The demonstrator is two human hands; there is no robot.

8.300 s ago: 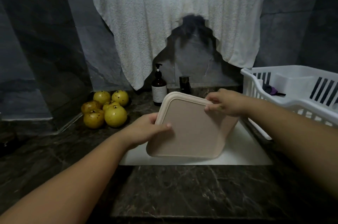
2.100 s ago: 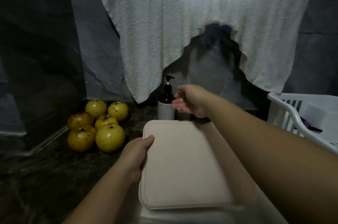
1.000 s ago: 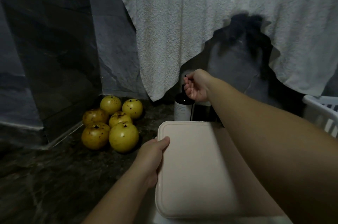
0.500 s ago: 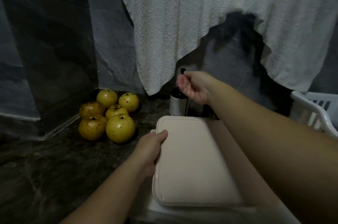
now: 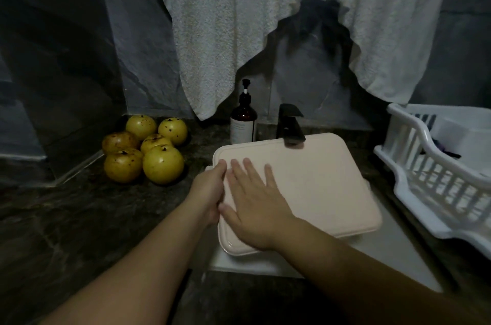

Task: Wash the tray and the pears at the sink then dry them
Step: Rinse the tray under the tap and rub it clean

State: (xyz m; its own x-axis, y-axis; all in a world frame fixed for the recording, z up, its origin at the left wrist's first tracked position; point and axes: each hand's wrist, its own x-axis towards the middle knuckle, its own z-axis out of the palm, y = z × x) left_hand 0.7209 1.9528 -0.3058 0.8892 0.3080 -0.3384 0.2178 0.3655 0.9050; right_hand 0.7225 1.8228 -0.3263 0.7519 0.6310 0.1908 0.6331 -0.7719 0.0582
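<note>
You're in a home kitchen: sink (image 5: 377, 247), black faucet (image 5: 289, 125), soap bottle (image 5: 243, 122), dish rack (image 5: 435, 165), marble counter (image 5: 79, 218).

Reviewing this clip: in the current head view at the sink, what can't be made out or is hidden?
- Sink basin: mostly covered by the tray; any water inside is hidden.
- Tap: whether it runs cannot be told in the dim light.
- Soap bottle label: too small to read.
- Left hand fingers: under the tray's edge.
- Drying rack: cut off by the right edge; contents dim.
- Right hand palm: faces down on the tray.

Dim scene, faint backlight through the towel (image 5: 265, 19), soft blur, wide-angle bending at edges.
</note>
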